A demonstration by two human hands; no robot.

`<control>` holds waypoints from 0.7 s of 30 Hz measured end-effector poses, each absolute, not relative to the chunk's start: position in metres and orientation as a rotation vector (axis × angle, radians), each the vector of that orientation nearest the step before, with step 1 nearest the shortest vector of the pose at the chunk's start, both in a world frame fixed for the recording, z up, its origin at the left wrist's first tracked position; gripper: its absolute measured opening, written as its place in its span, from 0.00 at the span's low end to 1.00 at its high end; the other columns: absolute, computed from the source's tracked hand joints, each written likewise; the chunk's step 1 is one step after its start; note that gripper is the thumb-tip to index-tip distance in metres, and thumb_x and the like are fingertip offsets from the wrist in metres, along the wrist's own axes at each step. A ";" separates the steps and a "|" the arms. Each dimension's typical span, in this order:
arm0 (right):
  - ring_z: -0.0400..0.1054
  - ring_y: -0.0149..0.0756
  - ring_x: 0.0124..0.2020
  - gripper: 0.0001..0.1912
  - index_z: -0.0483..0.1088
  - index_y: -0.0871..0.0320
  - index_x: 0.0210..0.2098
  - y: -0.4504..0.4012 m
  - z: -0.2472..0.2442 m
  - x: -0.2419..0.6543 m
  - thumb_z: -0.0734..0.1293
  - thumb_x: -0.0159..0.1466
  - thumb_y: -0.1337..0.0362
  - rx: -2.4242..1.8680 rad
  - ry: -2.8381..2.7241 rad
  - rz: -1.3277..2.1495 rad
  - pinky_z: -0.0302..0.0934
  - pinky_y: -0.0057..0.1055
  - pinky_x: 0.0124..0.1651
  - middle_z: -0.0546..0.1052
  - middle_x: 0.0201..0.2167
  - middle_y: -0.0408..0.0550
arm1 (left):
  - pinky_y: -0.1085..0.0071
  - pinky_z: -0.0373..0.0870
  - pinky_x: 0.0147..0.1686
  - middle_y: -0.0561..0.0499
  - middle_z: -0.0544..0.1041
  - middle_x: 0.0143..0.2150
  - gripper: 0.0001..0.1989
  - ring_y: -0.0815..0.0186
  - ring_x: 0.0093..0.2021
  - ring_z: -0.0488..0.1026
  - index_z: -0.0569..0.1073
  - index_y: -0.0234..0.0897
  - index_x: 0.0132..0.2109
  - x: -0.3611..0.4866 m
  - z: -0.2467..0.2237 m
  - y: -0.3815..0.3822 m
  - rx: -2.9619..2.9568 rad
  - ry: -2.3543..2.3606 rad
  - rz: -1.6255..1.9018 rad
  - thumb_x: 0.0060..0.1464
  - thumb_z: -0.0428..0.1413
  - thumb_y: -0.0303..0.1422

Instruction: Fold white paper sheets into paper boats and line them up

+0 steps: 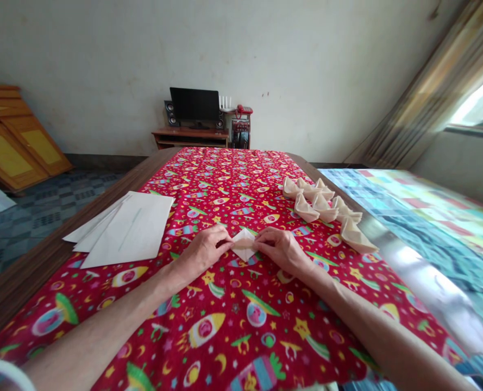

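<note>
A small piece of folded paper (245,245), diamond-shaped and whitish, is held between both hands above the red patterned cloth. My left hand (211,243) pinches its left corner with thumb and fingertips. On the other side, my right hand (280,247) grips the right corner in the same way. Several folded paper shapes (323,208) with pointed ends, cream in colour, stand in a group to the right of my right hand. A fanned stack of white paper sheets (133,228) lies left of my left hand.
The red cloth (208,342) with rockets and stars covers most of a brown wooden table (33,277). A bed (412,239) adjoins the table's right side. Beyond the far end, a monitor (195,104) and a red telephone (241,110) stand by the wall.
</note>
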State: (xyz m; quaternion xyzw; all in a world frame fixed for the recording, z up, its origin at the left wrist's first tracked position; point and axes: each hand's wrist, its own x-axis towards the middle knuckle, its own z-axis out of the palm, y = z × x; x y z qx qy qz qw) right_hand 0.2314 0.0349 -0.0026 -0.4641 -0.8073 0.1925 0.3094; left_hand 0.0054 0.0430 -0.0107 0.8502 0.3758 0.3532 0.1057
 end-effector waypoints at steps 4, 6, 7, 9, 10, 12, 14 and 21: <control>0.68 0.30 0.28 0.08 0.74 0.58 0.28 0.037 -0.003 0.231 0.65 0.60 0.63 -1.327 -2.114 0.505 0.58 0.24 0.31 0.76 0.28 0.44 | 0.74 0.65 0.33 0.52 0.72 0.30 0.06 0.69 0.31 0.70 0.73 0.35 0.28 0.006 -0.009 0.042 2.415 1.211 0.964 0.53 0.57 0.28; 0.67 0.30 0.27 0.09 0.73 0.58 0.27 0.037 -0.005 0.231 0.65 0.60 0.62 -1.353 -2.140 0.432 0.57 0.24 0.31 0.75 0.27 0.44 | 0.73 0.65 0.33 0.52 0.72 0.30 0.06 0.68 0.31 0.69 0.73 0.34 0.28 0.006 -0.008 0.042 2.404 1.238 0.931 0.53 0.57 0.29; 0.66 0.30 0.27 0.10 0.72 0.58 0.26 0.036 -0.006 0.231 0.64 0.61 0.62 -1.359 -2.153 0.384 0.57 0.24 0.31 0.74 0.27 0.45 | 0.73 0.64 0.33 0.52 0.71 0.30 0.06 0.68 0.31 0.69 0.73 0.34 0.29 0.006 -0.009 0.042 2.399 1.251 0.922 0.53 0.57 0.29; 0.65 0.30 0.28 0.11 0.71 0.58 0.26 0.035 -0.008 0.231 0.63 0.62 0.61 -1.352 -2.170 0.287 0.57 0.25 0.31 0.73 0.28 0.45 | 0.73 0.64 0.32 0.52 0.70 0.31 0.06 0.69 0.31 0.69 0.74 0.34 0.29 0.005 -0.009 0.042 2.385 1.272 0.930 0.53 0.57 0.29; 0.65 0.30 0.28 0.11 0.71 0.57 0.27 0.035 -0.010 0.231 0.63 0.62 0.60 -1.343 -2.173 0.247 0.57 0.25 0.32 0.73 0.28 0.46 | 0.74 0.64 0.32 0.52 0.70 0.32 0.06 0.69 0.32 0.69 0.74 0.35 0.29 0.005 -0.010 0.043 2.376 1.273 0.941 0.53 0.57 0.30; 0.65 0.31 0.29 0.10 0.70 0.57 0.28 0.034 -0.013 0.232 0.62 0.63 0.60 -1.325 -2.178 0.185 0.57 0.26 0.33 0.73 0.29 0.46 | 0.74 0.64 0.32 0.51 0.70 0.32 0.06 0.68 0.32 0.69 0.75 0.35 0.30 0.003 -0.011 0.044 2.354 1.263 0.959 0.53 0.57 0.32; 0.66 0.32 0.30 0.10 0.70 0.56 0.30 0.035 -0.017 0.233 0.62 0.64 0.59 -1.313 -2.189 0.138 0.58 0.27 0.34 0.73 0.29 0.47 | 0.74 0.64 0.32 0.52 0.70 0.32 0.06 0.68 0.32 0.69 0.75 0.36 0.30 0.002 -0.013 0.045 2.326 1.260 0.961 0.53 0.57 0.32; 0.68 0.33 0.35 0.10 0.69 0.57 0.33 0.035 -0.023 0.231 0.61 0.65 0.59 -1.261 -2.179 -0.039 0.58 0.27 0.41 0.75 0.32 0.48 | 0.72 0.63 0.33 0.50 0.69 0.32 0.09 0.67 0.32 0.69 0.73 0.33 0.28 0.006 -0.015 0.044 2.409 1.341 0.900 0.54 0.55 0.31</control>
